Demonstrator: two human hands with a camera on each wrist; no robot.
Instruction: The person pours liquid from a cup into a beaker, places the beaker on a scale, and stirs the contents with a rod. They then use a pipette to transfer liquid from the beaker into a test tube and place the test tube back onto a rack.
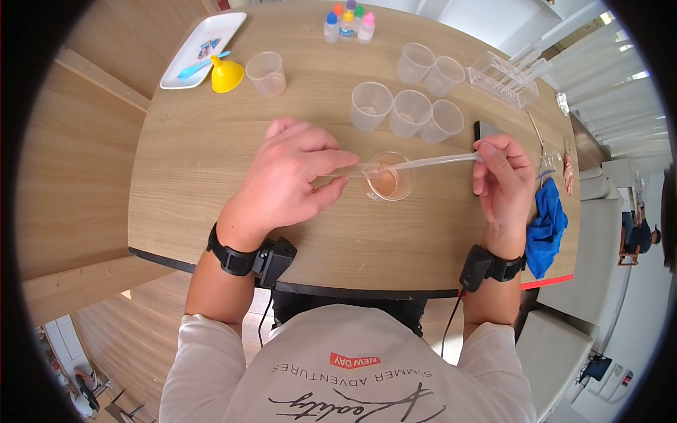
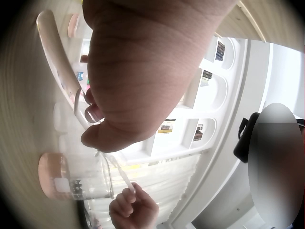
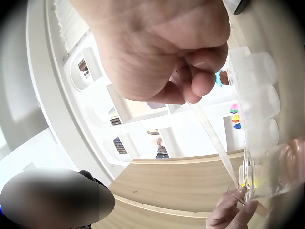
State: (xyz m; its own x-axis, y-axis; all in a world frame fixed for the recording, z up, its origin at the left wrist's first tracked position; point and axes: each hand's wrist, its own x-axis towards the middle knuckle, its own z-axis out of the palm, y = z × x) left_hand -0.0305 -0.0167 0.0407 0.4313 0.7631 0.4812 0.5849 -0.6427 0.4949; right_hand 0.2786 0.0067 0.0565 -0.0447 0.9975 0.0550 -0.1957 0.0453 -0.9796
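Observation:
Between the thumb and fingers of my left hand (image 1: 293, 169) is a clear test tube (image 2: 59, 55), lying nearly level, with a pinkish tint inside. Its mouth overlaps the rim of a small clear beaker (image 2: 90, 176) in the head view. Pinkish-orange liquid (image 1: 386, 185) fills the beaker's lower part. My right hand (image 1: 504, 169) pinches a translucent plastic dropper (image 1: 437, 161) by its bulb end, with the bulb mostly hidden by the fingers. The dropper's tip (image 3: 233, 179) reaches the tube's mouth, close above the beaker.
Several clear plastic cups (image 1: 411, 111) stand behind the beaker, and another cup (image 1: 266, 74) is at the left. Farther off are a yellow funnel (image 1: 227, 75), a white tray (image 1: 185, 60), small dropper bottles (image 1: 347, 27) and a clear rack (image 1: 504, 77). A blue cloth (image 1: 546, 229) lies right.

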